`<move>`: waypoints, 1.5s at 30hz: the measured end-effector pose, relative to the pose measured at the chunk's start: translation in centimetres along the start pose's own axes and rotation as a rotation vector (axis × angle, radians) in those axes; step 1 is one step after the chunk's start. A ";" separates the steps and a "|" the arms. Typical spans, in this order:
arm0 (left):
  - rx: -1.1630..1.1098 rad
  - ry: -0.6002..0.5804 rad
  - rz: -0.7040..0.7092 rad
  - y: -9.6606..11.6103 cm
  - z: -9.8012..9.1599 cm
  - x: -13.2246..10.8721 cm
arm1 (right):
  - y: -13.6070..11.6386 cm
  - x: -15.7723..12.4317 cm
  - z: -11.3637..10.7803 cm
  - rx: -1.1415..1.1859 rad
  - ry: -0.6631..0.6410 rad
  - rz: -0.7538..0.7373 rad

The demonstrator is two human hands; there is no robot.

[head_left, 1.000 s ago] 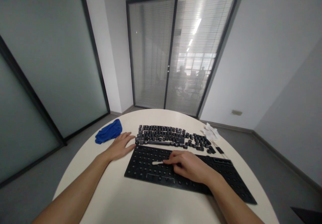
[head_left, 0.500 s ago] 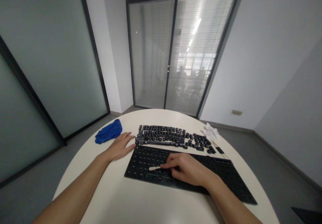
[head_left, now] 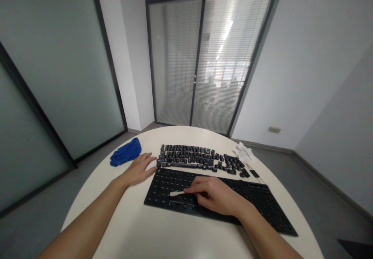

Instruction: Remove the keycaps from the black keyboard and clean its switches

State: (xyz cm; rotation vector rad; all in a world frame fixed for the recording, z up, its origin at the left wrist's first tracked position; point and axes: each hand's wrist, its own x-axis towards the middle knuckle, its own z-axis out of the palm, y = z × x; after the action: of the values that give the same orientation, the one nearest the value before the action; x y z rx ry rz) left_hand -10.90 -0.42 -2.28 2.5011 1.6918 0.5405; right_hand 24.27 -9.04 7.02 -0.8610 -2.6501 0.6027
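A black keyboard base (head_left: 201,211) with its keycaps off lies on the round table, its rows of key posts bare. Over its left half, my right hand (head_left: 214,195) pinches a cotton swab (head_left: 176,193), whose white tip points left and rests on or just above the posts. My left hand (head_left: 140,169) lies flat on the table with fingers spread, its fingertips by the left end of the loose black keycaps (head_left: 186,156). These keycaps are laid out in keyboard order behind the base. The inner part of the swab is hidden by my fingers.
A blue cloth (head_left: 126,152) lies left of my left hand. At the back right sit a crumpled white tissue (head_left: 244,152) and a small black item (head_left: 254,173) beside thin sticks. The white table (head_left: 140,232) has a curved edge.
The cotton swab has shifted slightly left across the base with my right hand. My left hand stays where it was.
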 end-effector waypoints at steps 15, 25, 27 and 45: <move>0.014 -0.007 -0.004 0.2 0.0 0.2 | -0.5 0.4 1.1 -0.054 -0.063 -0.073; 0.010 0.002 0.001 0.0 0.2 0.0 | 0.3 -0.5 -0.9 -0.145 0.054 0.007; 0.012 0.002 0.004 0.0 0.3 0.0 | 0.6 -0.5 -0.8 -0.145 0.033 0.016; 0.024 -0.012 0.003 -0.2 0.4 0.0 | 0.8 -0.6 -0.7 -0.094 0.020 0.037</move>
State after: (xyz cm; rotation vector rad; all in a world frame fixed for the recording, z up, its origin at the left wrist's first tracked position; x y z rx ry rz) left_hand -10.96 -0.31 -2.67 2.5184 1.7004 0.5073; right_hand 25.45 -8.59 7.17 -0.9393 -2.6681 0.4795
